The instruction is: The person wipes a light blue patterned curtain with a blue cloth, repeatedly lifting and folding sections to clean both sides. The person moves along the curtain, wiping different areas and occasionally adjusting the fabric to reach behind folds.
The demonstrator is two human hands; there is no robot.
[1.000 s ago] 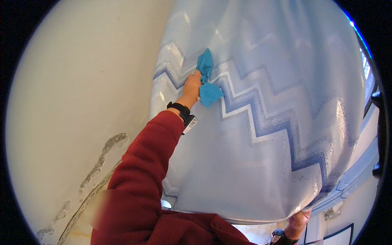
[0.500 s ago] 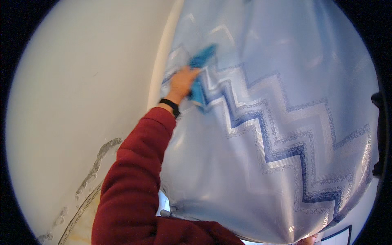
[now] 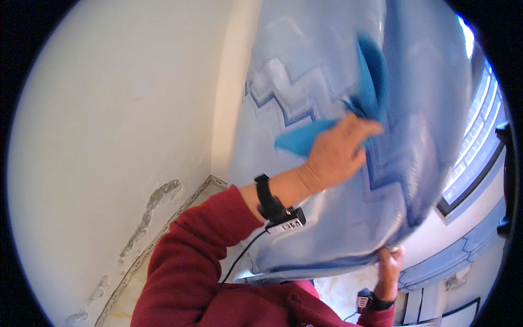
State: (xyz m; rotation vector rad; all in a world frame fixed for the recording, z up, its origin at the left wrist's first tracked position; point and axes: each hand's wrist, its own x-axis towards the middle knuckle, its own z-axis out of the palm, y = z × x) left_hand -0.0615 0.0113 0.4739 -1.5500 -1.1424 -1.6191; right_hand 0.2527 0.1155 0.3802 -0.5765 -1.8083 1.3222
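A glossy light-blue curtain [image 3: 305, 218] with a zigzag pattern hangs in front of me, bulging and folded. My left hand [image 3: 335, 152] reaches up and across it, its fingers closed on a teal cloth [image 3: 308, 138]. One part of the cloth sticks up above the knuckles, slightly blurred, and another flares out to the left. Whether the cloth touches the curtain, I cannot tell. Lower down at the right, my right hand [image 3: 389, 260] grips the bottom edge of the curtain between thumb and fingers. Black bands with small devices sit on both wrists.
A pale wall [image 3: 120, 109] with peeling patches [image 3: 158, 199] stands at the left, and a patterned border strip runs along its foot. At the right is a window [image 3: 476, 136] with bars outside. More zigzag fabric [image 3: 457, 256] lies below it.
My left hand has moved right and down with the cloth. The curtain has been drawn into folds, uncovering the window at the right. My right hand now shows much more fully at its lower edge.
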